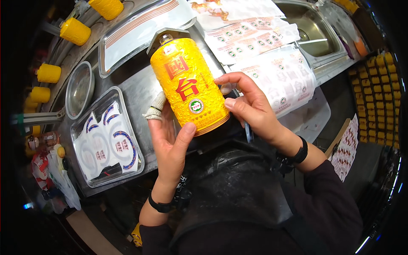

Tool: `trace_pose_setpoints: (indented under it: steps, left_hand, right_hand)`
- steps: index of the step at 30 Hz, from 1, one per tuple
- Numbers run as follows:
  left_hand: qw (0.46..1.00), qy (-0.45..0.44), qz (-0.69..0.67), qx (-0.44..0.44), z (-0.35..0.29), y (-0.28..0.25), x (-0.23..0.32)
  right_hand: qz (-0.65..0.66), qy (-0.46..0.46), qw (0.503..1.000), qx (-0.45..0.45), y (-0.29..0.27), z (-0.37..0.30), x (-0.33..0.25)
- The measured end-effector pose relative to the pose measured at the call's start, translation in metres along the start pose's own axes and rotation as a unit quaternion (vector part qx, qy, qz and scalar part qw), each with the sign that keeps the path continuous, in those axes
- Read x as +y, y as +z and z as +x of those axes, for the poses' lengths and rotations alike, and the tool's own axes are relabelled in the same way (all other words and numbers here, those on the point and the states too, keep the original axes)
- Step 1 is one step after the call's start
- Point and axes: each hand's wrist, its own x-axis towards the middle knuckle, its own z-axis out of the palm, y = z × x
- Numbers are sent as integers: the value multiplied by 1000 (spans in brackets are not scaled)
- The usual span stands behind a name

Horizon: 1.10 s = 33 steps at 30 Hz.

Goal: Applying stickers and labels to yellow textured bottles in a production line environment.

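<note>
A yellow embossed bottle (189,80) with red characters and a round green-and-white decal is held tilted in front of me, its narrow clear neck pointing away. My left hand (170,144) grips its lower left side, thumb on the front near the base; one finger wears a whitish cloth wrap (155,107). From the right, my right hand (253,104) has its index finger and thumb against the bottle's edge. A thin blue object (248,132) shows below that hand; whether it is held, I cannot tell. Behind the neck is an angular metal holder (178,33).
At left, a metal tray (138,157) carries curved blue decals beside a round metal bowl (79,91). Decal sheets (276,80) overlap at right, near a sink (312,32). Another tray (102,63) lies at the back. Yellow bottles (75,32) line the left; racks of yellow pieces (378,97) stand right.
</note>
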Motion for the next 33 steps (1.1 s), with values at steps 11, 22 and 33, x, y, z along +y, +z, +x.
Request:
trace_pose_setpoints:
  steps: [11, 22, 33]
  left_hand:
    - [1000, -9, 6, 8, -1, 5, 4]
    - [1000, 14, 3, 15, -1, 0, 0]
    - [999, 0, -47, -7, 0, -13, -4]
  right_hand:
    - [-54, -4, 999, -3, -1, 0, -2]
    - [-45, -25, 999, -6, 0, -1, -1]
    - [-43, -15, 999, 2, 9, -2, -6]
